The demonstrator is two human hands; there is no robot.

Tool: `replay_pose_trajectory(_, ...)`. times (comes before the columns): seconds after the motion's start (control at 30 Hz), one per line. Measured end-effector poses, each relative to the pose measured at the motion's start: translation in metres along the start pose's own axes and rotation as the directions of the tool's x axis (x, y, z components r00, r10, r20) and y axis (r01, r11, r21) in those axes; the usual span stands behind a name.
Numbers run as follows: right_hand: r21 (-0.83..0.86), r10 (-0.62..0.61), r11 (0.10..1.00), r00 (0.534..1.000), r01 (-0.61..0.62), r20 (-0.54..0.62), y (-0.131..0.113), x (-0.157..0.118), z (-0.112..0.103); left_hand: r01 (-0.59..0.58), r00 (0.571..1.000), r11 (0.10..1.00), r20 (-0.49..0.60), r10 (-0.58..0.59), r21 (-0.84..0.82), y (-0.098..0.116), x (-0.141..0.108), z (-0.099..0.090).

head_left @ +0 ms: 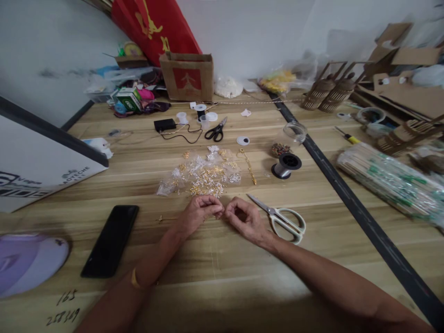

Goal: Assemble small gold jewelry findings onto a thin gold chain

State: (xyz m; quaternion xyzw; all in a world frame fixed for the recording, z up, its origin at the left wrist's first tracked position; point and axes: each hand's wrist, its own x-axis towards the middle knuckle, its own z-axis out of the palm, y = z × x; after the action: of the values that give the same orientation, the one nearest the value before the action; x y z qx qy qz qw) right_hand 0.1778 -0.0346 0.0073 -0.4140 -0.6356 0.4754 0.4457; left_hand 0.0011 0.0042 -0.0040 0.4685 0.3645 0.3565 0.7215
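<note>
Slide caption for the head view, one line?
Left hand and right hand curl close together before small gold and silver pieces, white-handled scissors beside the right.

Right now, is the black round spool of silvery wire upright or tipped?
Upright: the spool stands on one end, its other end facing up.

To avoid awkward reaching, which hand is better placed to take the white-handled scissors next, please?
Probably the right hand: the white-handled scissors lie beside it, farther from the left hand.
</note>
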Motion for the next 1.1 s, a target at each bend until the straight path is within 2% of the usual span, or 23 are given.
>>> replay_pose_trajectory(0.33, 0.003, -0.004, 1.000, 1.000, 0.004, 0.006, 0.0018, 0.0001, -0.0003, -0.001, 1.000, 0.999, -0.008, 0.001, 0.048, 0.0019, 0.0000, 0.0013)
replay_pose_trajectory(0.67, 0.020, 0.013, 1.000, 1.000, -0.013, -0.004, 0.0026, -0.0005, -0.0003, -0.031, 0.999, 0.984, 0.022, 0.027, 0.178, 0.0036, -0.0031, 0.0017)
replay_pose_trajectory(1.1, 0.027, 0.018, 0.999, 1.000, -0.018, 0.000, -0.0005, 0.0005, -0.0020, -0.029, 1.000, 0.984, 0.008, 0.028, 0.177, 0.0057, -0.0033, 0.0022)
